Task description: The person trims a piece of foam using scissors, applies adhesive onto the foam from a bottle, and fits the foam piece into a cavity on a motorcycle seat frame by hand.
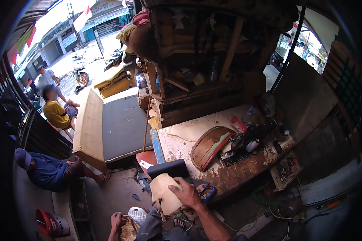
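So my right hand [186, 193] is sitting on the right edge of this pale sheet [161, 192] on the near side of the bench [175, 148], fingers lying left across its away-from-me length, pinch unclear, while my curled left hand [117, 221], grip unclear too, is hanging farther off.

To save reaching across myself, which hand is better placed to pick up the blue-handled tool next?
Probably your right hand: it's close to the blue-handled tool, though it would first have to leave the pale sheet. Your left hand is farther off, by the woven piece.
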The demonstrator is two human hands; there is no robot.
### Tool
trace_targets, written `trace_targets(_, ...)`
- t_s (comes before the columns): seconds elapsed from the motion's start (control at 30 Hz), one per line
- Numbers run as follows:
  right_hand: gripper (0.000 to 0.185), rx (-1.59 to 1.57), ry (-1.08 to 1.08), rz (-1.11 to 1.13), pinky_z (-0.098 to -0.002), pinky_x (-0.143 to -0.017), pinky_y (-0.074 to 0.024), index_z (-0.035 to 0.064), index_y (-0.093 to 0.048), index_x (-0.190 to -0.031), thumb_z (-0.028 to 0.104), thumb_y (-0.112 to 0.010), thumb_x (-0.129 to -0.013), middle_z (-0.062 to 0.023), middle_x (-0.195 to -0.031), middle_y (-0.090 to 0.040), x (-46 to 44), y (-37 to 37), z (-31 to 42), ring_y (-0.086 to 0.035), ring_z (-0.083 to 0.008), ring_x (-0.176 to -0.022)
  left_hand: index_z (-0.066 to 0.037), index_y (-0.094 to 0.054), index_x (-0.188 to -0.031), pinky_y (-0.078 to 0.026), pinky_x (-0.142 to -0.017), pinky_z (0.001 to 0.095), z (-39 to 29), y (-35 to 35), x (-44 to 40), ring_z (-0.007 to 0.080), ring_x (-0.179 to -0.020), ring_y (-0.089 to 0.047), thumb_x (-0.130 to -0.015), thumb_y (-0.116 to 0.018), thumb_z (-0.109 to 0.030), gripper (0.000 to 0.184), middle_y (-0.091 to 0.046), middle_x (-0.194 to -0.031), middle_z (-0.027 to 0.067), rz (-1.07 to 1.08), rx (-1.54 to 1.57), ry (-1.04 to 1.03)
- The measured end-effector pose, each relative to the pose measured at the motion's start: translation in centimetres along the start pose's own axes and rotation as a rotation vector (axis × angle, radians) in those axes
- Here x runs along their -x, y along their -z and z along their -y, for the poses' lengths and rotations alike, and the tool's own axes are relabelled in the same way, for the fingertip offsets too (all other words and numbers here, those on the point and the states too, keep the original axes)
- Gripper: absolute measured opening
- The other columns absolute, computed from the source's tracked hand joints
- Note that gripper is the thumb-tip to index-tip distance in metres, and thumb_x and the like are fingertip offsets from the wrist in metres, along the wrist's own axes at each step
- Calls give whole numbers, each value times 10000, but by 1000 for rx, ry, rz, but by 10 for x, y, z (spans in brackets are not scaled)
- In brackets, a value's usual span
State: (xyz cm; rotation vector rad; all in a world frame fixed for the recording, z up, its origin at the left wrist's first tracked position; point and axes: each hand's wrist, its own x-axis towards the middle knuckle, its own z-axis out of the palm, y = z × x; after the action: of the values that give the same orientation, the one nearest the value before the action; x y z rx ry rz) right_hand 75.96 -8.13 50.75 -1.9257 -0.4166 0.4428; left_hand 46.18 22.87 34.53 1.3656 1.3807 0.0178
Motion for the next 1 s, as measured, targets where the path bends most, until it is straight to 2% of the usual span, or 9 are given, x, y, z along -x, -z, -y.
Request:
trace_targets(0.1,402,-65,68,-329,-339,-851,-518,-16,-620,-1190,318,-645,-967,-158,-1048,-711,-75,48,1,-680,-212,-952,-15,-615,-1129,-559,-582,332,-60,-55,-55,216,-760,-687,-946,-574,-219,277,-656,-963,113,16,41,-94)
trace_targets(0.37,524,608,-195,-254,-399,-920,-501,-10,-643,-1201,401,-668,-876,-209,-1014,-708,-276,99,-86,-676,-352,-986,28,-603,-1134,-500,-893,431,-303,-274,-191,355,-1014,-648,-891,-599,-248,367,-663,-1075,231,60,-290,-691)
trace_targets(0.4,536,1027,-247,-181,-412,-945,-497,3,-647,-1216,401,-670,-857,-213,-1008,-708,-290,100,-91,-673,-355,-1002,22,-577,-1178,-478,-934,460,-311,-304,-210,387,-1087,-610,-891,-606,-276,414,-634,-1144,251,28,-355,-612)
trace_targets(0.53,436,638,-335,-190,-429,-970,-496,82,-685,-1204,349,-644,-863,-189,-1087,-716,-361,122,-35,-662,-361,-1071,-13,-490,-1236,-429,-971,570,-323,-388,-209,460,-1161,-561,-951,-482,-473,540,-579,-1244,273,-59,-372,-204)
trace_targets(0.63,287,700,-192,-300,-347,-744,-553,46,-751,-940,306,-632,-910,-91,-756,-731,-436,147,-15,-723,-213,-667,-21,-499,-1155,-436,-939,583,-322,-411,-210,465,-1080,-604,-991,-393,-504,521,-607,-1190,266,-137,-398,-116)
trace_targets(0.7,296,746,-129,-373,-342,-696,-559,51,-714,-1084,278,-589,-941,-89,-783,-729,-506,176,-39,-714,-203,-643,-17,-508,-1126,-448,-920,581,-315,-410,-214,454,-1065,-610,-996,-380,-513,529,-615,-1153,268,-239,-420,-178)
trace_targets(0.73,370,667,-305,-310,-484,-894,-518,91,-709,-1107,386,-581,-923,-192,-1107,-700,-534,186,-19,-647,-416,-1049,-17,-508,-1126,-448,-920,581,-316,-413,-214,454,-1065,-610,-996,-380,-513,529,-615,-1153,268,-243,-434,-169)
trace_targets(0.83,405,851,158,-531,-481,-902,-511,55,-676,-1113,398,-617,-907,-208,-1111,-691,-622,207,-67,-645,-409,-1058,5,-489,-1371,-456,-979,524,-327,-411,-207,440,-1177,-581,-997,-347,-545,680,-578,-1328,240,-240,-492,-71)
trace_targets(1.0,433,651,39,-728,-476,-918,-502,39,-646,-1147,393,-635,-898,-219,-1130,-672,-674,208,-92,-633,-408,-1081,-3,-438,-1447,-439,-1019,490,-327,-415,-206,423,-1220,-562,-997,-341,-550,715,-550,-1386,225,-288,-573,-39)
